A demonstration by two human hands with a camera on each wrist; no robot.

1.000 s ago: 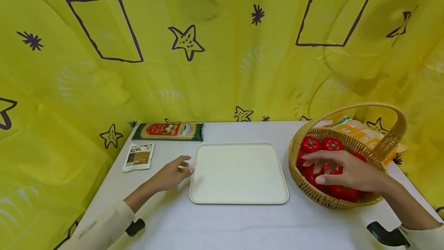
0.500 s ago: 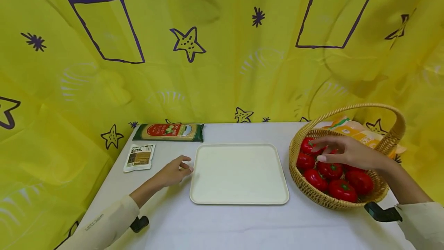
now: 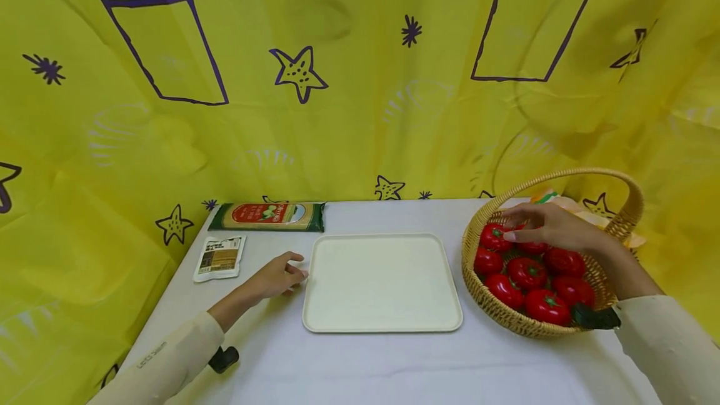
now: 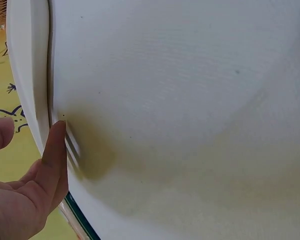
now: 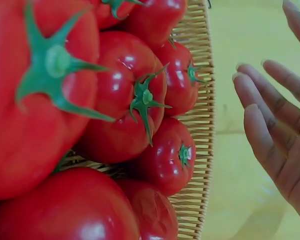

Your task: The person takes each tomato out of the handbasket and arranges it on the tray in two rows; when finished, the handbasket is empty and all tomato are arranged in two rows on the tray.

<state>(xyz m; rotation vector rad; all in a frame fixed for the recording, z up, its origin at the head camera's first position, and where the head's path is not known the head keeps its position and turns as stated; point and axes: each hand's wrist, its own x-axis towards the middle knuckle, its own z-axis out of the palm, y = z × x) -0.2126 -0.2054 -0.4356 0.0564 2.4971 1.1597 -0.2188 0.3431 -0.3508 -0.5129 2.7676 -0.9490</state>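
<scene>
Red tomatoes [image 5: 107, 90] with green calyxes [image 5: 146, 97] crowd a wicker basket [image 5: 200, 150]; the right grip [image 5: 290, 150], fingers [image 5: 262, 142] extended, hangs apart from them; a yellow backdrop [image 5: 240, 185] lies behind.

Eight visible tomatoes [image 3: 527, 274], one basket [image 3: 523, 325], one tray [image 3: 382, 283], at least three packets [image 3: 270, 216]

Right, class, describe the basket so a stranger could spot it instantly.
On the white table, look right of the tray. The basket sits there, under the right hand; its arched handle and tomatoes set it apart from the tray.
</scene>
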